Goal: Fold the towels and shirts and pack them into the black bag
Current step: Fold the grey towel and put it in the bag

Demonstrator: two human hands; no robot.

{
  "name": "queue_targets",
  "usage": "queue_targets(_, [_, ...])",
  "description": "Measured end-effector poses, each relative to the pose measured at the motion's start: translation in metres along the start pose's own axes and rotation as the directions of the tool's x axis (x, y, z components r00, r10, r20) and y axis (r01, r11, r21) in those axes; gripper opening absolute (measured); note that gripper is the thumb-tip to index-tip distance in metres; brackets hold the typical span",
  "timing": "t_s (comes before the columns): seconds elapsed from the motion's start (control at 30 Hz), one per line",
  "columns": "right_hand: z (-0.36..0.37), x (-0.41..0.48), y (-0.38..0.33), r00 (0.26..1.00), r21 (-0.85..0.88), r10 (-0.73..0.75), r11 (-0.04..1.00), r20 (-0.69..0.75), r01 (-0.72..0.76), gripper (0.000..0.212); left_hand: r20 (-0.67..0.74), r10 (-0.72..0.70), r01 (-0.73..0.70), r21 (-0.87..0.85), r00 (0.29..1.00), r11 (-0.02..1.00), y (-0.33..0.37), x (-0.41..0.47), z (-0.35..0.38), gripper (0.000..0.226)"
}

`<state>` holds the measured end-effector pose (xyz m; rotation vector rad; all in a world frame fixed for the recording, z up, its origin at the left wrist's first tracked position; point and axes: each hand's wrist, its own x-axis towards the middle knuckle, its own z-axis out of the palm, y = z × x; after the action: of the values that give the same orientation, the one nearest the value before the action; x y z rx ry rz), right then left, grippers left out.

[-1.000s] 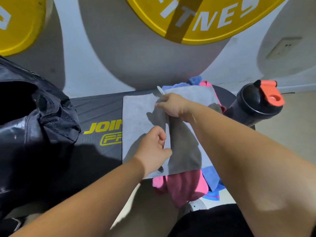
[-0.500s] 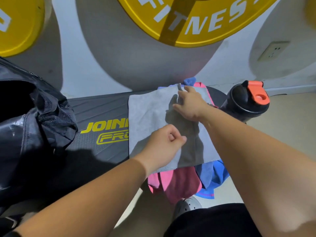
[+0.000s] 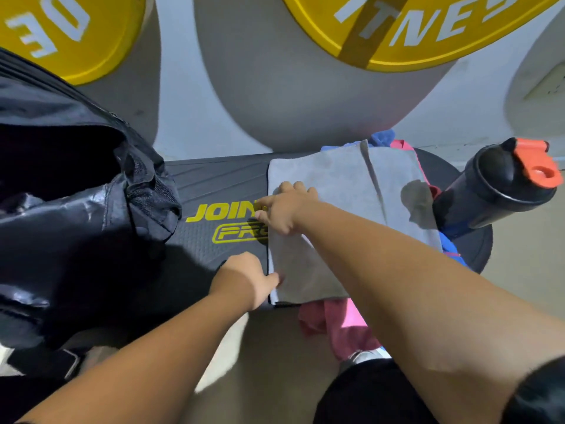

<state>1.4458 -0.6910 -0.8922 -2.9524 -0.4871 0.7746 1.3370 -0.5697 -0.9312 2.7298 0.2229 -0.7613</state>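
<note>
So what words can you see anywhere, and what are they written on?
"JOIN": yellow, on the black padded bench, end hidden by the right hand.
"PR": outlined below, end under the grey towel.
"TNES": white, on the large yellow wall disc, cut off.
Left yellow disc: white letters cut off, unreadable.

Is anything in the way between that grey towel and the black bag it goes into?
Nothing visible does. Only a bare strip of bench separates the grey towel from the black bag, whose mouth is open. The left hand and right hand are at the towel's bag-side edge.
</note>
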Motion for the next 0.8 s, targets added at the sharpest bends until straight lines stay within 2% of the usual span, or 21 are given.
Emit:
queue_targets(0.1, [0.005,0.009,-0.007,0.998,-0.04,0.061,0.997,-0.014,-0.062,0.056,0.005,0.039,-0.038,-0.045,0.999,0.998,0.007,0.001,0.0,0.037])
queue_targets(0.17, [0.005,0.012,-0.008,0.996,-0.032,0.085,0.996,-0.017,-0.086,0.058,0.024,0.053,-0.051,-0.045,0.998,0.998,0.008,0.004,0.001,0.037])
queue_targets(0.33, [-0.004,0.02,-0.022,0.991,0.183,0.046,0.983,-0.127,-0.022,0.057,0.005,0.045,-0.044,-0.06,0.999,0.997,-0.006,0.008,-0.015,0.024])
queue_targets(0.47, [-0.009,0.027,-0.05,0.981,0.341,-0.025,0.936,-0.192,0.091,0.061,-0.048,0.005,-0.001,0.074,0.999,0.997,-0.043,0.011,-0.046,0.029])
queue_targets(0.6, [0.0,0.034,-0.08,0.974,0.413,-0.134,0.888,-0.185,0.2,0.063,-0.028,-0.073,0.077,0.152,0.997,0.985,-0.071,-0.002,-0.073,0.021])
queue_targets(0.67, [0.006,0.036,-0.093,0.969,0.412,-0.209,0.878,-0.128,0.244,0.069,-0.05,-0.08,0.089,0.228,0.996,0.97,-0.078,-0.01,-0.077,0.016])
queue_targets(0.7, [0.009,0.036,-0.097,0.968,0.401,-0.242,0.881,-0.073,0.25,0.073,-0.053,-0.07,0.082,0.285,0.996,0.955,-0.08,-0.014,-0.077,0.007])
queue_targets(0.8, [0.016,0.033,-0.097,0.955,0.304,-0.294,0.913,0.033,0.271,0.073,-0.06,-0.024,0.049,0.471,0.998,0.881,-0.083,-0.02,-0.07,0.023])
